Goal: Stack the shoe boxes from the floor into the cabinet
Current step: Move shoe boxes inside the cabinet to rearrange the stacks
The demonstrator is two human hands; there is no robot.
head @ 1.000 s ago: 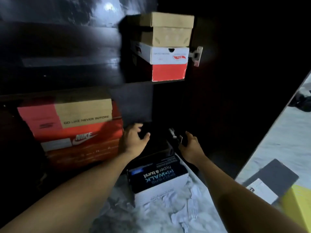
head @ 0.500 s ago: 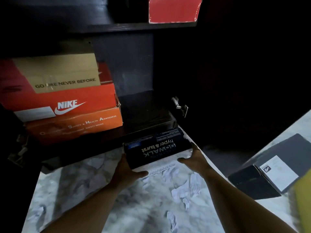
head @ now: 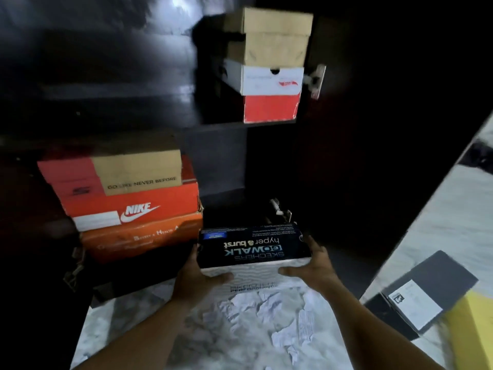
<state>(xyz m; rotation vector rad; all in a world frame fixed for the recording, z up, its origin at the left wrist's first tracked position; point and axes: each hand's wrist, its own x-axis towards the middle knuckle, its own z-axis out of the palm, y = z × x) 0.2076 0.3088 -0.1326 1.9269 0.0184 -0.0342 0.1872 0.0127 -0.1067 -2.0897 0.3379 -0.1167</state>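
Progress: roughly mid-task, judging by what's shelved vs. what's on the floor.

Done so far: dark wooden cabinet (head: 226, 126) holds two stacks. Upper shelf, top to bottom: tan cardboard box (head: 269, 36), white box w/ red logo (head: 269, 78), red box (head: 270, 108). Bottom shelf, left side: tan box printed "GO LIKE NEVER BEFORE" (head: 138, 169) on an orange Nike box (head: 133, 206), which sits on an orange box w/ white lettering (head: 138, 239).

In hand: black-lidded Skechers shoe box w/ white base (head: 253, 247), low at the cabinet mouth, just right of the orange stack and in front of the bare right part of the bottom shelf. Left hand (head: 197, 279) grips its left end and right hand (head: 314, 265) its right end, fingers curled round the ends, thumbs across the white front. Can't tell if the base is off the pale marble floor (head: 160, 329).

Left to do: seat this box, prob. on that bare shelf spot. After that, at least a flat black box w/ white label (head: 421, 295) and a yellow box (head: 472, 329), both on the floor at far right, well apart from the cabinet.
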